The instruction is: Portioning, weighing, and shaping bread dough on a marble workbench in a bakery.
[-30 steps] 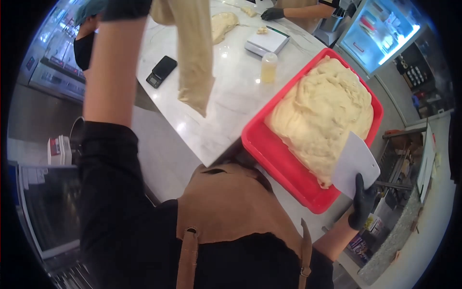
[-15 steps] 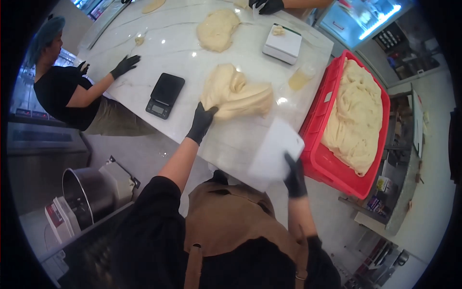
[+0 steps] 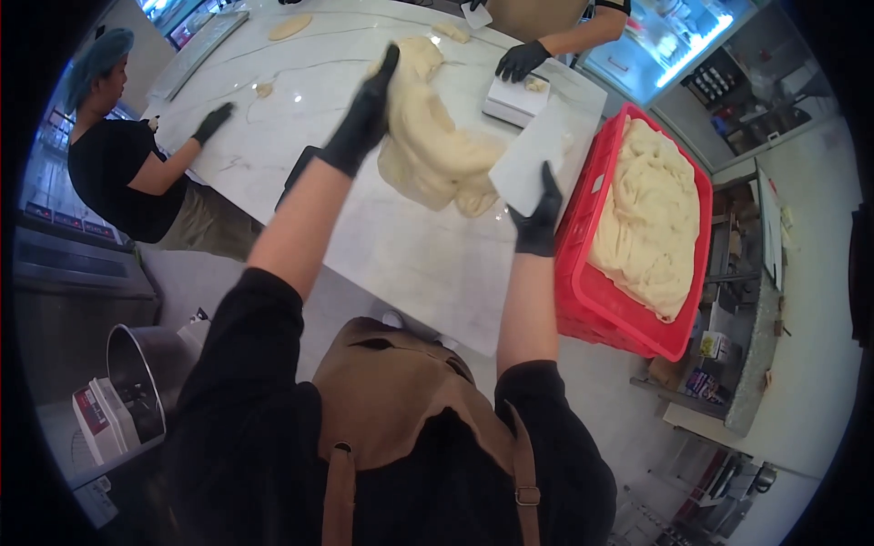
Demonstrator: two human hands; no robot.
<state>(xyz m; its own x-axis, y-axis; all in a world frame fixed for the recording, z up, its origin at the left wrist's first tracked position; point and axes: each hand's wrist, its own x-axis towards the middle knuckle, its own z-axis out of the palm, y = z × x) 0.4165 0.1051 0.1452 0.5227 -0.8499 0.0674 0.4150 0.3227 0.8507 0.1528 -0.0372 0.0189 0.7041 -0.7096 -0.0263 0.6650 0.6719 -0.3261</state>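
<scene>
So rn the left hand (image 3: 364, 118), black glove, is clamped over the top of a big lump of dough (image 3: 432, 146) w/ fingers curled into it, lump sitting on the white marble counter (image 3: 410, 264) roughly mid-table and stretched up a bit toward the far side. Right hand (image 3: 537, 218), also gloved, is closed on the lower edge of a flat white scraper (image 3: 533, 159), blade pressed right up against the right side of that lump. Progress-wise, imo this is early-to-mid: one chunk is out on the counter and being handled, but the red crate (image 3: 583, 300) just beside the counter edge on the right is still basically full of dough mass (image 3: 651, 218), so most of the bulk hasn't been touched yet. The lump on the counter looks like one piece, not portioned as far as I can tell, so cutting/dividing looks like it's still to do. A dark flat scale (image 3: 296, 177) sits just left of the lump, mostly hidden behind the left arm, nothing visible on it. Across the table a co-worker's gloved hand (image 3: 521, 62) rests at a white scale (image 3: 514, 98) w/ a small bit of dough on it, and another person on the left has a gloved hand (image 3: 212, 121) flat on the counter. A few small dough pieces lie toward the far end, so some portions seem done already, can't tell how many.
</scene>
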